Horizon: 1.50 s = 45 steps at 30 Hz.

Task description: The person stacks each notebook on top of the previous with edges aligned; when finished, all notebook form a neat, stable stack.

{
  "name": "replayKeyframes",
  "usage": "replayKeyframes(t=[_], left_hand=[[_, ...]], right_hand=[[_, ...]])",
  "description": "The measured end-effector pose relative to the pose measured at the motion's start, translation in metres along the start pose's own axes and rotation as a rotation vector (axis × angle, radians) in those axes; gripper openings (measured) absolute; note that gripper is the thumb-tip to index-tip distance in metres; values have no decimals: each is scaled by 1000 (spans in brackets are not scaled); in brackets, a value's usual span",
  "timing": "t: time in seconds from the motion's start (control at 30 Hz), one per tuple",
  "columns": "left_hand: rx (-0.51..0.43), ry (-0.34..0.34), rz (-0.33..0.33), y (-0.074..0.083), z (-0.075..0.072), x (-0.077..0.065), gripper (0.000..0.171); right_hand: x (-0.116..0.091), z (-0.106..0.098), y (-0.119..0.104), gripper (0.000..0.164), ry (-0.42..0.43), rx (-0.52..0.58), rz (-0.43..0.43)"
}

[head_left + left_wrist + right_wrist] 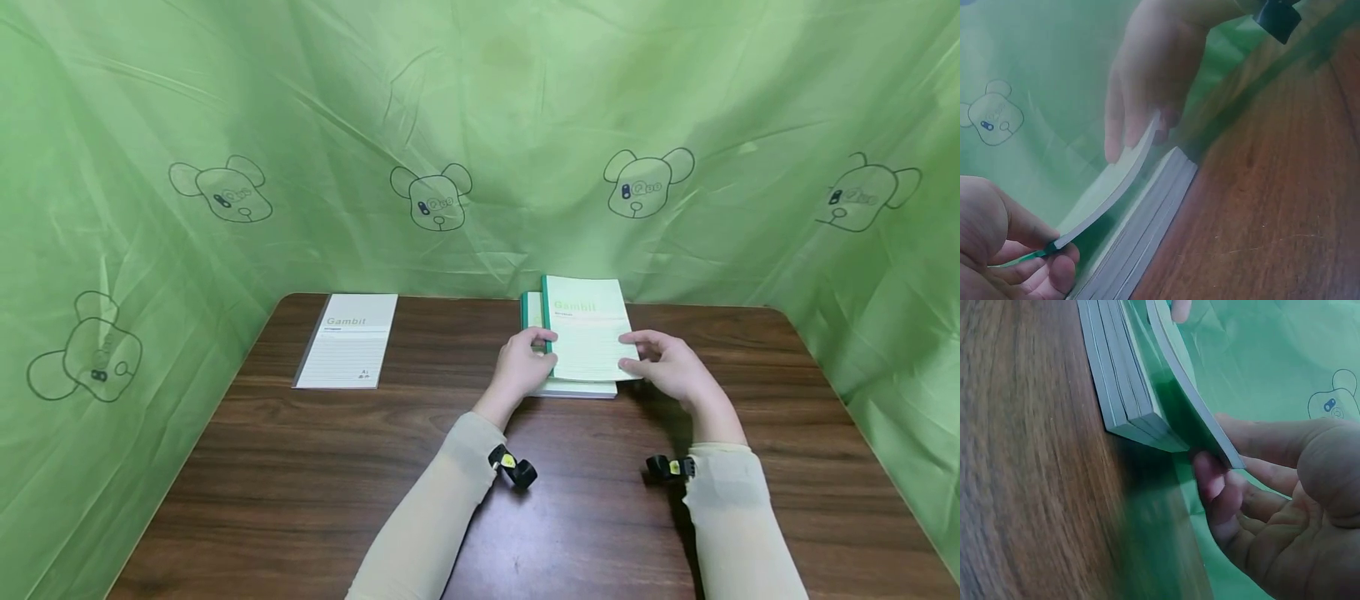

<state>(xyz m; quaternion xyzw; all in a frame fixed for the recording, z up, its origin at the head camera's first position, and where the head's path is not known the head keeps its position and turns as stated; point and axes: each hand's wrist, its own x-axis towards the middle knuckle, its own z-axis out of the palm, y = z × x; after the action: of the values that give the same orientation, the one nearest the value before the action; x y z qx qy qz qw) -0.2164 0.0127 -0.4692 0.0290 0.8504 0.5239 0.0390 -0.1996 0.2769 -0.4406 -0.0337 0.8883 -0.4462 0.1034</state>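
Observation:
A pale green notebook (588, 333) with a dark green spine and "Gambit" on its cover is held by both hands above a stack of notebooks (573, 389). My left hand (522, 362) pinches its spine edge between thumb and fingers. At the opposite edge, near the lower corner, my right hand (670, 364) pinches it too. In the left wrist view the held notebook (1113, 184) bends a little, with a gap between it and the stack (1154, 219). The right wrist view shows the stack's page edges (1124, 394) in several layers, slightly offset.
On the left of the dark wooden table (300, 483) lies a white notebook (347, 342) with a grey spine, also marked "Gambit". A green curtain (525, 125) with printed bear heads hangs behind the table and along both sides.

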Motion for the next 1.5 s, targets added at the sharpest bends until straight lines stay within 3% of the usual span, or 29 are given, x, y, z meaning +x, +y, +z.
replayKeyframes(t=[0.3,0.67,0.87,1.13,1.23,1.5], left_hand=[[67,-5,3,-8,-6,6,33],[147,-97,-78,-5,-23,6,50],[223,-124,-69,-10,-32,8,61],[176,-173,-104,-24,-37,12,71],[148,-190,-129,-18,-38,9,72],[174,-213,-113,-14,-40,8,74]], right_hand=[[11,7,12,52,-44,-14,-11],[11,12,8,57,-55,-37,-27],[14,17,10,62,-53,-28,-14],[17,18,10,73,-57,29,-14],[17,18,11,74,-66,40,-13],[19,16,13,72,-58,6,-44]])
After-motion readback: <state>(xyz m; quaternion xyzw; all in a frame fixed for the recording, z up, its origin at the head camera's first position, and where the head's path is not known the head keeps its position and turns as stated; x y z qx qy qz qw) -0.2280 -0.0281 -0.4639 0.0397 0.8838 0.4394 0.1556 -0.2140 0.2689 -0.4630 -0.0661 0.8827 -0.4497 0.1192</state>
